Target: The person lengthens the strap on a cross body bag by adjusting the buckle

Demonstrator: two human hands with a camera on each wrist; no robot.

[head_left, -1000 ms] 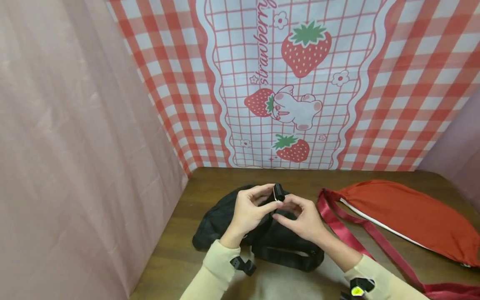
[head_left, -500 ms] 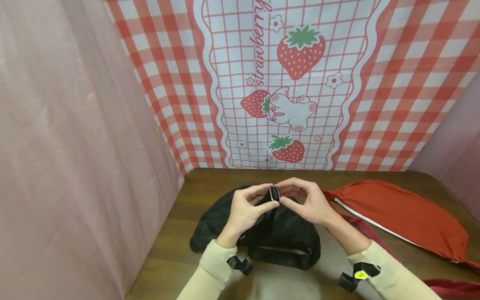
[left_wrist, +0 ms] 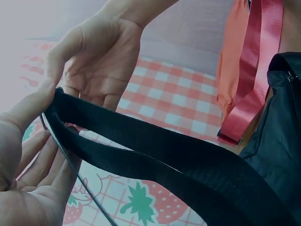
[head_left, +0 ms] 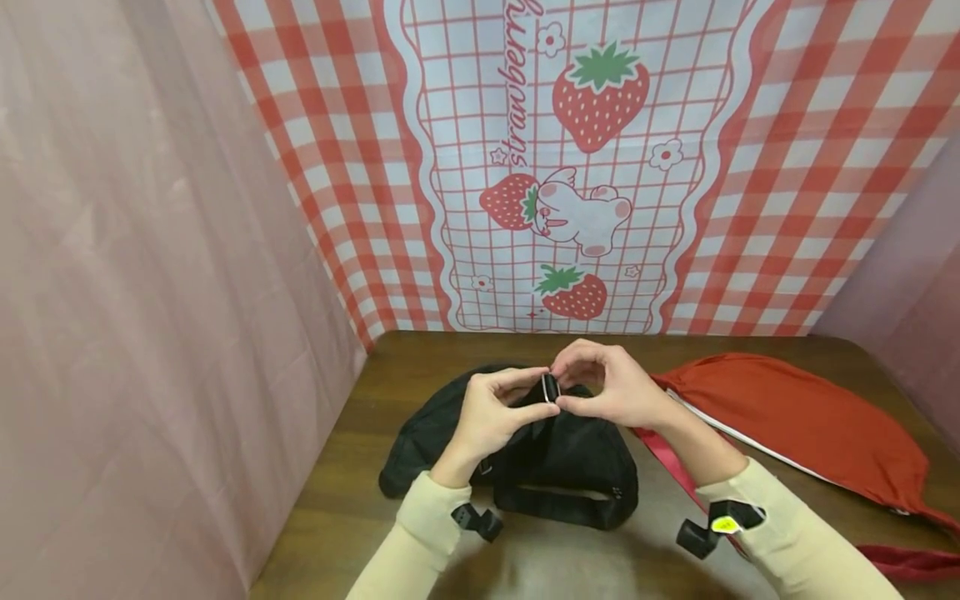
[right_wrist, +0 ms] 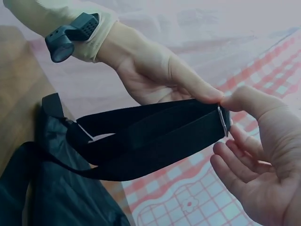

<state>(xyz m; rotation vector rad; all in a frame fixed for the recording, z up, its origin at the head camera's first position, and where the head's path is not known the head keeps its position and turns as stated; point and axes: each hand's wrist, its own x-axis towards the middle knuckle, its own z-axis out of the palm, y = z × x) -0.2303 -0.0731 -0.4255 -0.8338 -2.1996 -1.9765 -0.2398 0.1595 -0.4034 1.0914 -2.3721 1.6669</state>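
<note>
A black bag [head_left: 435, 442] lies on the table in the head view, below both hands. Its black strap [right_wrist: 155, 146] is raised and folded into loops, running through a thin metal slider buckle [right_wrist: 223, 121]. My left hand [head_left: 486, 417] pinches the buckle and strap from the left, thumb below and fingers above. From the right, my right hand [head_left: 615, 383] pinches the same buckle, its thumb and fingertips meeting the left ones. In the left wrist view the strap [left_wrist: 155, 136] stretches from the fingertips toward the bag. Fingertips partly hide the buckle.
A red bag [head_left: 795, 417] with a white zip edge lies to the right on the wooden table [head_left: 330, 500]. Its pink-red strap [head_left: 667, 458] passes under my right forearm. A checked strawberry cloth [head_left: 352, 167] hangs behind, and a pale curtain [head_left: 150, 292] hangs at left.
My right hand has risen from below the buckle to its right side and top. The buckle has turned and sits slightly lower between the fingertips. My left hand stays nearly in place.
</note>
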